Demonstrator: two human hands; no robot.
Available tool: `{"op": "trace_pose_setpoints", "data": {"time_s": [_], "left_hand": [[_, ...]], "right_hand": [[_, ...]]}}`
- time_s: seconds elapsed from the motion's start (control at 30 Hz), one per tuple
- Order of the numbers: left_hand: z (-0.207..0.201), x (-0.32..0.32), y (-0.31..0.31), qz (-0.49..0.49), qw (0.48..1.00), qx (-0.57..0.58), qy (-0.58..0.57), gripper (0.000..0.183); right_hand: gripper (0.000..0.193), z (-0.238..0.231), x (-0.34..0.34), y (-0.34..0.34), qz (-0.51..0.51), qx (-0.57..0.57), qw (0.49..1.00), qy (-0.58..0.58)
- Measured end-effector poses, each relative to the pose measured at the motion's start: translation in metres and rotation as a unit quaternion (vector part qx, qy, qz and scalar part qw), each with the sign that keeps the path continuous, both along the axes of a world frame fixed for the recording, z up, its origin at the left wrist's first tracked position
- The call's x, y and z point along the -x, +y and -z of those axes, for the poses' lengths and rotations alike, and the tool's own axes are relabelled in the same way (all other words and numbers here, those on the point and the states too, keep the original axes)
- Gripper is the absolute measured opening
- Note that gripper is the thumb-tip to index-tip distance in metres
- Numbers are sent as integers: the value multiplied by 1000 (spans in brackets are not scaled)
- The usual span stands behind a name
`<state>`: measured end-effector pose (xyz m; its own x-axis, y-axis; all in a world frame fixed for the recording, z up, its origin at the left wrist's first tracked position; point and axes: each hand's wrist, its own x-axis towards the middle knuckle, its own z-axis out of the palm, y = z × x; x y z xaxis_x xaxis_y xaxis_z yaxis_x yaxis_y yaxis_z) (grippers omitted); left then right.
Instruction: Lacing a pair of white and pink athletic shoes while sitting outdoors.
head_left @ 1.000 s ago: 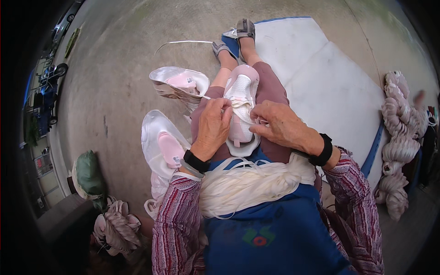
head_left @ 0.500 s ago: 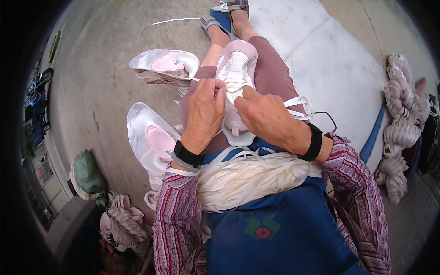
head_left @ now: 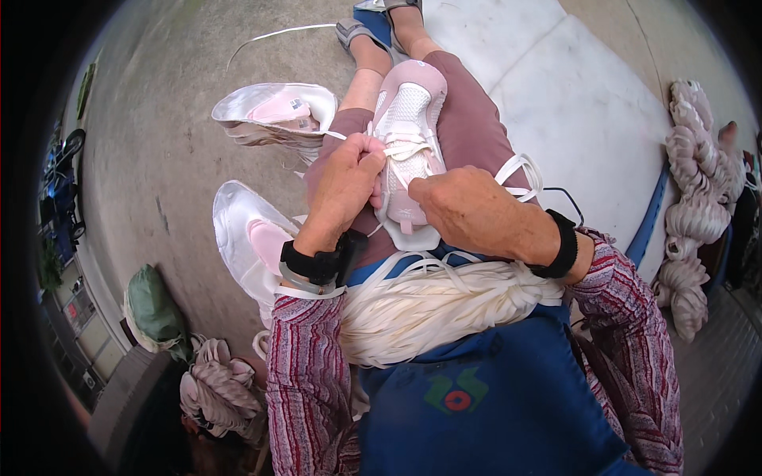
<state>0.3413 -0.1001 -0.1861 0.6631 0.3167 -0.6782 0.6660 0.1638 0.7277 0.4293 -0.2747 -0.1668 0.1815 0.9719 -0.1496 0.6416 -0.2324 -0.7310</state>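
A pink and white shoe upper [head_left: 412,99] lies lengthwise across my lap, toe pointing away. White shoelace [head_left: 406,151] crosses its eyelet area. My left hand [head_left: 343,182] is closed at the upper's left edge, pinching the lace beside the eyelets; its fingertips are partly hidden. Over the right side of the opening, my right hand [head_left: 480,213] is closed with thumb and forefinger on lace. A loop of white lace [head_left: 524,170] sticks out behind that hand. Across my lap, below the upper's heel, rests a thick bundle of cream laces [head_left: 444,309] on a blue apron [head_left: 476,397].
Two more shoe uppers [head_left: 278,107] [head_left: 246,226] are at my left. Bundled uppers [head_left: 689,190] are stacked at the right, with another bundle [head_left: 222,389] at lower left near a green sack [head_left: 155,305]. A pale slab [head_left: 579,103] lies ahead on the right.
My right hand has drawn slightly back toward the heel, showing more of the lacing. My left hand has shifted a little left and down. The whole view has moved slightly.
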Motion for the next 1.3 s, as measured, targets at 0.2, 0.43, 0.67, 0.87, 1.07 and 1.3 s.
{"op": "trace_pose_setpoints", "data": {"time_s": [0.2, 0.43, 0.67, 0.87, 1.07, 1.3], "left_hand": [[6, 3, -6, 26, 991, -127, -11, 11], [6, 13, -4, 4, 995, -92, -26, 26], [2, 16, -11, 7, 996, -85, -30, 27], [6, 17, -4, 44, 997, -59, -26, 28], [16, 18, -6, 75, 985, -152, -28, 31], [17, 18, -8, 85, 976, -196, -27, 32]], "right_hand": [[11, -9, -21, -21, 6, 61, 997, 52], [21, 1, -22, -26, 159, -10, 984, 73], [26, 4, -20, -21, 119, 33, 988, 91], [22, 0, -6, -15, 74, 5, 997, 30], [20, 4, 7, -10, 6, 6, 999, 31], [30, 8, 5, 1, -33, 25, 994, 101]]}}
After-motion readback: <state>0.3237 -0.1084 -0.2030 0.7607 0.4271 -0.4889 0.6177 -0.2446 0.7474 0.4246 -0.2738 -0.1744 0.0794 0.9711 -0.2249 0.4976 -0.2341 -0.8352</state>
